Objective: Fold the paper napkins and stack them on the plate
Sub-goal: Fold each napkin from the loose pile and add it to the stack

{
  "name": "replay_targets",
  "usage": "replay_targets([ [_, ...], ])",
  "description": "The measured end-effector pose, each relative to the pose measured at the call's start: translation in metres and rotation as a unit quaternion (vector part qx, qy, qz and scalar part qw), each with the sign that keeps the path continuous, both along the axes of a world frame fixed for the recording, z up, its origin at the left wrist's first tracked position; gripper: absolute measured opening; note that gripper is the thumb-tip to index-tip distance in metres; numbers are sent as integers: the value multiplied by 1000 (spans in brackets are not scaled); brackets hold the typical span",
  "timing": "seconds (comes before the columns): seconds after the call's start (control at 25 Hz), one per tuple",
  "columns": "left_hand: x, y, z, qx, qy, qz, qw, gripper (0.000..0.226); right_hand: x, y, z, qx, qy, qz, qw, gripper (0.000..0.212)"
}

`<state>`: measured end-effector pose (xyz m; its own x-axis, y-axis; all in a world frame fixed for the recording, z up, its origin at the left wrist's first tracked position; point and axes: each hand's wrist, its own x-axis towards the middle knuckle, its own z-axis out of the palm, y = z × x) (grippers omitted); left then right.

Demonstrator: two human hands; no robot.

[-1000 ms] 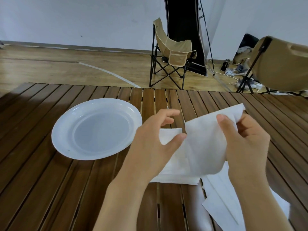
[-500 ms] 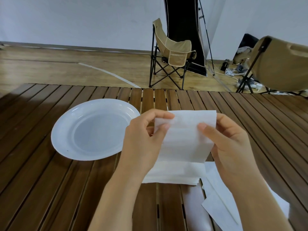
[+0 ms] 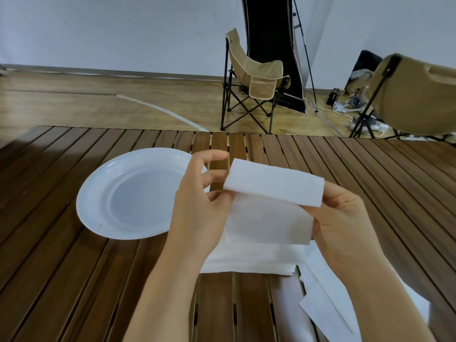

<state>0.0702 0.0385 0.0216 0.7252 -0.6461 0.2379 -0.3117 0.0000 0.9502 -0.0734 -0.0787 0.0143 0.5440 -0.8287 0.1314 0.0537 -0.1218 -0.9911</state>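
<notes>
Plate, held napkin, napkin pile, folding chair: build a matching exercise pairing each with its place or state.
Things:
1. plate
2. held napkin
3. napkin pile
4. folding chair

Places or states:
A. lies flat on the table under the hands
B. stands on the floor beyond the table
C. pinched between left hand and right hand, top edge folded over
D. bare, on the table to the left

Pairs: 1-D, 2-C, 3-A, 4-B
</notes>
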Motion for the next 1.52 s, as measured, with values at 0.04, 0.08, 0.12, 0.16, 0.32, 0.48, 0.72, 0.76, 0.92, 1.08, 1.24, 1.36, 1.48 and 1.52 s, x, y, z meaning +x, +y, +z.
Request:
replay_targets([
  [0.04,1,-1,-1,6,7,5,1000,37,0,-1,-1,2,2,-3,1000,30],
  [0.08,2,-1,-3,20,7,10,1000,33,0,-2,-2,1,4,-6,1000,32],
  [0.12,3,-1,-5,40,5,17,999,25,-1,-4,-3,-1,4,-5,1000,37],
  [0.16,3,-1,-7,61,7,25,998,20,-2,-5,-3,-1,-3,1,1000,43],
  [0.32,4,1,-8,90,43,41,994,27,-6,-11,-9,8,-36,34,999,44],
  [0.48,5,-2,-7,111,70,39,991,18,-5,-14,-14,-14,-25,29,999,44],
  [0.72,-1,-1,-8,162,45,21,985,37,-2,-11,-12,-66,15,3,998,44],
  [0.76,-1,-1,-9,166,47,28,985,36,-1,-11,-13,-54,12,-2,998,47],
  [0.92,4,-1,-10,150,58,76,984,29,7,-9,-12,30,13,-21,999,40],
  [1.08,14,4,-17,167,46,133,976,27,19,2,-15,27,113,-31,993,27],
  [1.24,18,5,-25,210,41,147,966,28,29,15,-24,-70,173,-64,980,29],
  [1.36,16,4,-28,232,26,155,960,36,33,19,-30,-149,224,-71,961,17],
  [1.48,15,5,-29,247,14,166,955,31,35,19,-35,-199,253,-67,944,13],
  [1.52,15,6,-29,257,2,169,952,25,35,18,-36,-202,259,-68,942,12],
])
